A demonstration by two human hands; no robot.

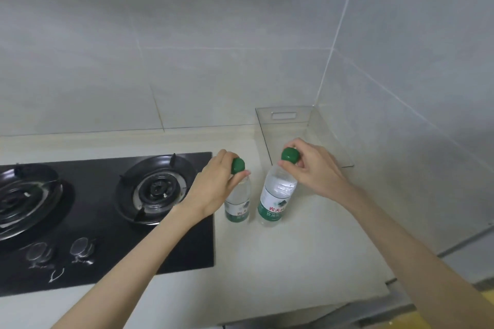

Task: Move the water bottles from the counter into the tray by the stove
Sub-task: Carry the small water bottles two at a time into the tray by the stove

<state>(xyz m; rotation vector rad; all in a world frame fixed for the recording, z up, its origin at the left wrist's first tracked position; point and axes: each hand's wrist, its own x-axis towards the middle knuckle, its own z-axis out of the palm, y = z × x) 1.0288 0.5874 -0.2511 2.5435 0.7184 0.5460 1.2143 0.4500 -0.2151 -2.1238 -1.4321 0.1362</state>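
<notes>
Two clear water bottles with green caps and green-white labels stand side by side on the pale counter, just right of the stove. My left hand (pixel 216 181) grips the left bottle (pixel 238 203) around its cap and neck. My right hand (pixel 311 165) pinches the green cap of the right bottle (pixel 276 197), which leans slightly to the right. A clear plastic tray (pixel 283 115) with a handle slot sits in the back corner, behind the bottles, with nothing visible inside.
A black glass gas stove (pixel 107 222) with two burners and two knobs fills the left side. Tiled walls close off the back and right. The counter's front edge (pixel 294 310) runs along the bottom right.
</notes>
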